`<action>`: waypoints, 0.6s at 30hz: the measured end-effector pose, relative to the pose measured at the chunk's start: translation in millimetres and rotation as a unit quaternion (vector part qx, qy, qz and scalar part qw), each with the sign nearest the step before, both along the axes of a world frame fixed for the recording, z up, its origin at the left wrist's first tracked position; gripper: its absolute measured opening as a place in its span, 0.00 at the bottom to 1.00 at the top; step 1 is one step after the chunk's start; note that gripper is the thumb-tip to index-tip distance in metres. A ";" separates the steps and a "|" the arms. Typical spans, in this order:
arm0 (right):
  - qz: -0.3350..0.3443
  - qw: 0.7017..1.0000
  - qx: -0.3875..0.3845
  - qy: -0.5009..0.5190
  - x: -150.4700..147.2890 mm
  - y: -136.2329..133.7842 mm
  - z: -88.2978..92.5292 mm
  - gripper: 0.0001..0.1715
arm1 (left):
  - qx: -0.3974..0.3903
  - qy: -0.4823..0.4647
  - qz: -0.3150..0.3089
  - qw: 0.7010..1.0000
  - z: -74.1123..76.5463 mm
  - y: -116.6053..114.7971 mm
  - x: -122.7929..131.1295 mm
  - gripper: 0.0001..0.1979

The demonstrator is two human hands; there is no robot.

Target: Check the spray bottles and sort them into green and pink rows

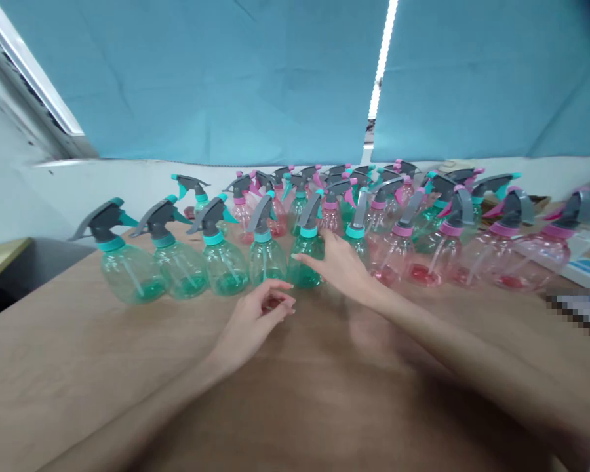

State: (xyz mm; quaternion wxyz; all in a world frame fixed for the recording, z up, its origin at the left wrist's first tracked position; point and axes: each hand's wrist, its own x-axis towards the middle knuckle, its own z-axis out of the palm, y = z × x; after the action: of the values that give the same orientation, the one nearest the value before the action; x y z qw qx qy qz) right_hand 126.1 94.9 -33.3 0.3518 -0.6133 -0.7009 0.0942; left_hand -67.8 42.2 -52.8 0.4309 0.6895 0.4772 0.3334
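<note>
Several spray bottles stand upright in a front row on the wooden table [108, 367]. My right hand [341, 262] is at a green bottle [305, 269] with a turquoise collar near the middle; its thumb and fingers are spread at the bottle's right side. My left hand [260, 311] is over the table just in front of another green bottle [266, 262], fingers curled with a gap to the thumb, holding nothing. More green bottles, such as one at the far left [132, 272], stand left of my hands. Pink bottles, one of them here [430, 259], stand to the right.
Behind the front row, more pink and green bottles are crowded together, including a pink one [242, 213]. A blue curtain [201, 78] hangs beyond the table. At the right edge lie a white and blue object [587, 269] and a pixelated flat object [583, 311].
</note>
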 end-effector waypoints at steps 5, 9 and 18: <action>0.005 0.999 -0.036 -0.010 1.5 -5.1 5.8 0.32 | -0.014 -0.015 0.007 1.000 3.9 -8.8 2.7 0.10; 0.022 0.998 -0.048 -0.025 4.1 -12.1 9.4 0.31 | -0.019 -0.034 0.019 0.999 12.9 -14.4 9.7 0.10; 0.051 0.996 -0.030 -0.070 15.5 -49.9 6.3 0.31 | 0.045 -0.053 0.075 0.995 24.4 -17.3 16.6 0.13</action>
State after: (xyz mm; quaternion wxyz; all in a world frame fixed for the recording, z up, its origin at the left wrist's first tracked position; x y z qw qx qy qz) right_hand 141.6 45.1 -27.1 0.2784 -0.5920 -0.7510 0.0895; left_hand -51.2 24.9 -28.4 0.3980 0.6520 0.4885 0.4218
